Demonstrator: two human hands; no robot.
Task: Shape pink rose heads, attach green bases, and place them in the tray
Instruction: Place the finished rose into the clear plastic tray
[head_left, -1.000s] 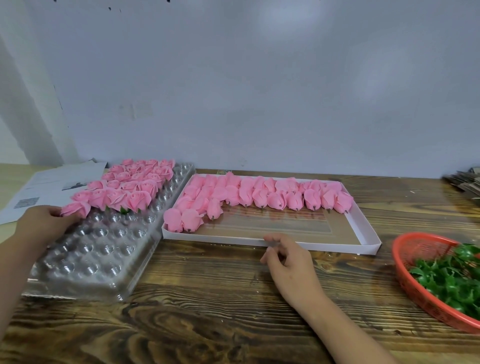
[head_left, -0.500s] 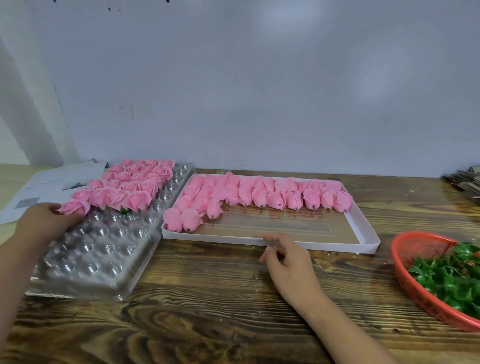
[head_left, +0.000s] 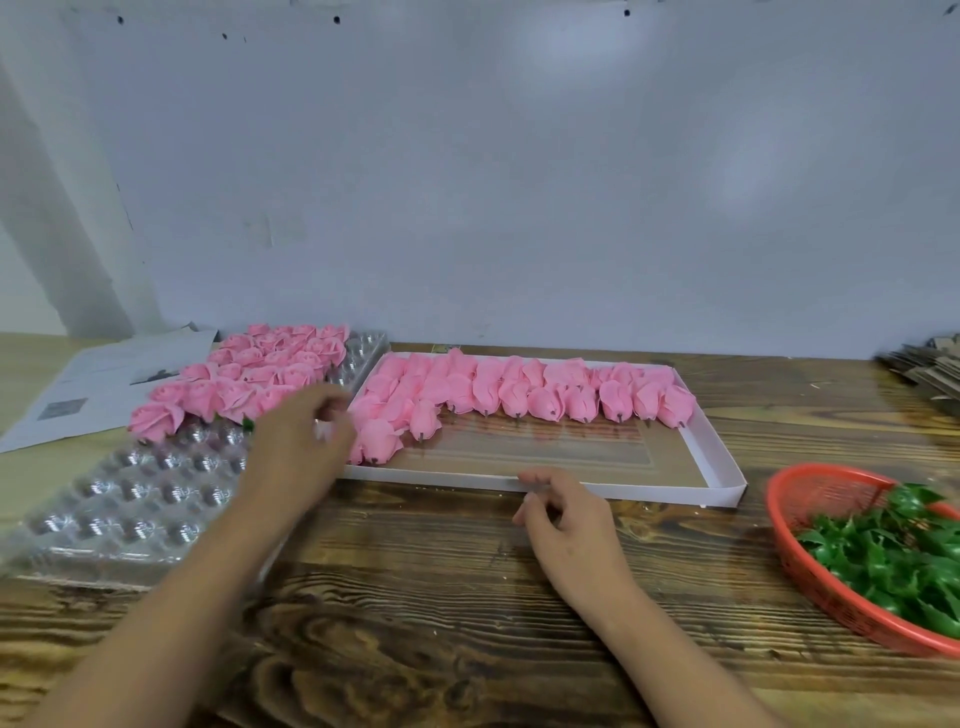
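A white shallow box (head_left: 719, 465) holds several closed pink rose buds (head_left: 545, 395) in a row along its far side. To its left lies a clear plastic cell tray (head_left: 140, 499) with several finished open pink roses (head_left: 249, 374) in its far rows. A red basket (head_left: 810, 551) at the right holds green bases (head_left: 893, 556). My left hand (head_left: 296, 441), blurred, reaches over the tray's right edge toward the buds at the box's left end, fingers loosely curled, holding nothing I can see. My right hand (head_left: 566, 514) rests on the table, fingertips touching the box's front rim.
Printed paper sheets (head_left: 93, 389) lie at the far left beside the cell tray. A stack of cardboard pieces (head_left: 930, 369) sits at the far right edge. A grey wall stands close behind the wooden table (head_left: 467, 597).
My left hand has left the cell tray's left edge and swung right across it toward the box's left end. My right hand has stayed at the box's front rim.
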